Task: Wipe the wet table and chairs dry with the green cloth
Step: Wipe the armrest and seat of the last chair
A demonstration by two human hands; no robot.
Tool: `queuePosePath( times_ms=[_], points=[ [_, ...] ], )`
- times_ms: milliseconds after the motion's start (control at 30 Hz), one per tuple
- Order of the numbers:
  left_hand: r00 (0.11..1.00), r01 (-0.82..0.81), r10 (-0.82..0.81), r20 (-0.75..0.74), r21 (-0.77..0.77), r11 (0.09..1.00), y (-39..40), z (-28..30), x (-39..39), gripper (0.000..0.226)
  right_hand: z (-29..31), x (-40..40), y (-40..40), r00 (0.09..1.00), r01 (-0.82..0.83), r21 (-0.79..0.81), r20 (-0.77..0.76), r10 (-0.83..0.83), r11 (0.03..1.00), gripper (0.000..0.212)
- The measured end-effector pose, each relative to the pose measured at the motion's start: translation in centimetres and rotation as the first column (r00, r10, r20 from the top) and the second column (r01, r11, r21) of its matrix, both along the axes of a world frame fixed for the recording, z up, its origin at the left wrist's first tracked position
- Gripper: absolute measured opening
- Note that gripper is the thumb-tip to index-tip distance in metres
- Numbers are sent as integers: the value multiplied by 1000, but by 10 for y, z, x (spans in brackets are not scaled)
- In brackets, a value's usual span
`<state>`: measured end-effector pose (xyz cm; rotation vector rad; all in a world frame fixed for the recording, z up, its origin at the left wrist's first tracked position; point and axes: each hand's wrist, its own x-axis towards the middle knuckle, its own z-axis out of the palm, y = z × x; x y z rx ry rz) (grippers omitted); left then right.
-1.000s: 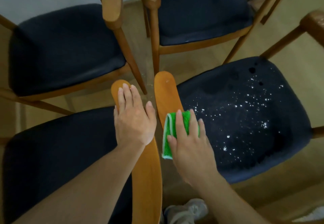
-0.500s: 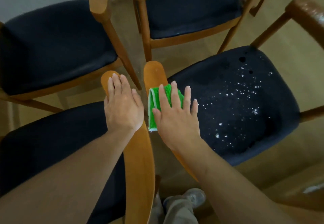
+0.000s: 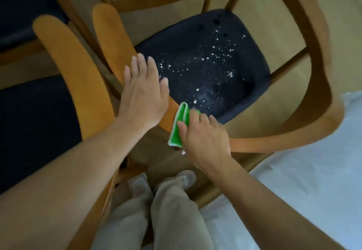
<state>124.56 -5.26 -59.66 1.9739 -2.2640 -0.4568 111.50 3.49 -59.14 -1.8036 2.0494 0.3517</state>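
Your right hand point(image 3: 203, 134) is closed on the green cloth point(image 3: 179, 127), folded small, and pressing it down on the wooden arm rail point(image 3: 115, 40) of the chair. That is where the cloth is now: on the near part of the rail, just by the near left corner of the dark seat point(image 3: 205, 69). You hold it folded, I think, so it fits the thin rail and soaks up more.

Your left hand point(image 3: 143, 93) holds nothing. It lies flat with fingers spread on the same rail, just beyond the cloth. That looks like a way to keep the chair from sliding while you rub.

The seat has many little shiny drops on it, from the middle to the far right. It is not dry yet, so that seems like your next spot.

The rail is thin, so the cloth can slip off either edge. It curves around to the right and up the far side, and that way is free to slide along. On the left another chair's arm point(image 3: 72, 69) sits close, so there is little room there. Your shoes point(image 3: 186, 179) stand near the chair, and something white point(image 3: 303, 191) lies low on the right
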Motion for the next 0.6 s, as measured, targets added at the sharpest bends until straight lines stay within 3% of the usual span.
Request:
queuePosePath(
  times_ms=[167,267,367,467,533,600],
  points=[
    [1000,9,-9,-6,42,999,29,-4,-8,61,-16,31,-3,996,-15,-147,90,29,989,56],
    [997,44,-49,66,79,996,37,-3,-18,63,-12,3,4,995,-32,-135,87,44,990,48],
    [986,98,-111,126,108,989,48,-2,-38,66,4,-42,18,992,-126,-66,-26,125,990,41],
    [969,164,-181,170,107,981,61,-3,-56,68,22,-96,25,897,-381,108,-198,395,918,29],
    [965,157,-178,195,115,981,65,-3,-60,69,30,-118,25,847,-401,205,-289,446,893,22],
    [967,117,-143,212,129,985,66,-3,-59,71,31,-122,29,858,-342,214,-326,397,915,29]
  ],
)
